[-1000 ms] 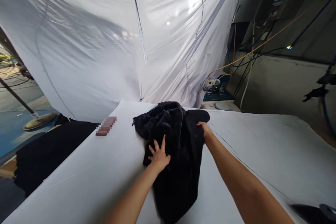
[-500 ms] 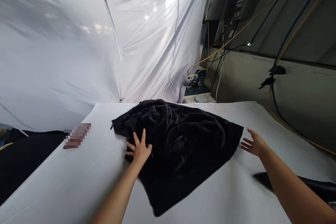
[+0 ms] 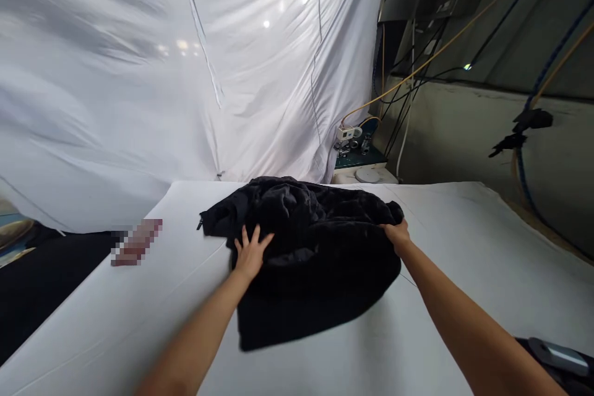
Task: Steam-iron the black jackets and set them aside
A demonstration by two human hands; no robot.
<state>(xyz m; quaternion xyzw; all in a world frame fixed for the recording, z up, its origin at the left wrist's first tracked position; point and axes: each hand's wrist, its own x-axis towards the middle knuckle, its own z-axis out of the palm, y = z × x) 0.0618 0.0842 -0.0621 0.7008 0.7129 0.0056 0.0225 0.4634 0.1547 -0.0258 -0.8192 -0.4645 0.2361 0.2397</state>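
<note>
A black plush garment (image 3: 320, 272) lies bunched on the white-covered table (image 3: 445, 297), its far part crumpled and its near part smoother. At its left corner a small zipper pull (image 3: 200, 223) sticks out. My left hand (image 3: 250, 255) rests on the garment's left side with fingers spread. On the opposite side, my right hand (image 3: 396, 235) grips the right edge, with the fingertips hidden in the cloth. The cloth is folded and raised around that grip.
A dark tool with a grey top (image 3: 559, 356), partly hidden by my right arm, lies at the lower right. A white sheet (image 3: 260, 86) hangs behind the table. Cables (image 3: 464, 31) hang at the right. A pixelated reddish patch (image 3: 138, 242) covers the table's left edge.
My right hand has moved left and closed on the garment's right edge, drawing it inward. The near corner has shifted left and up. My left hand stays spread on the cloth.
</note>
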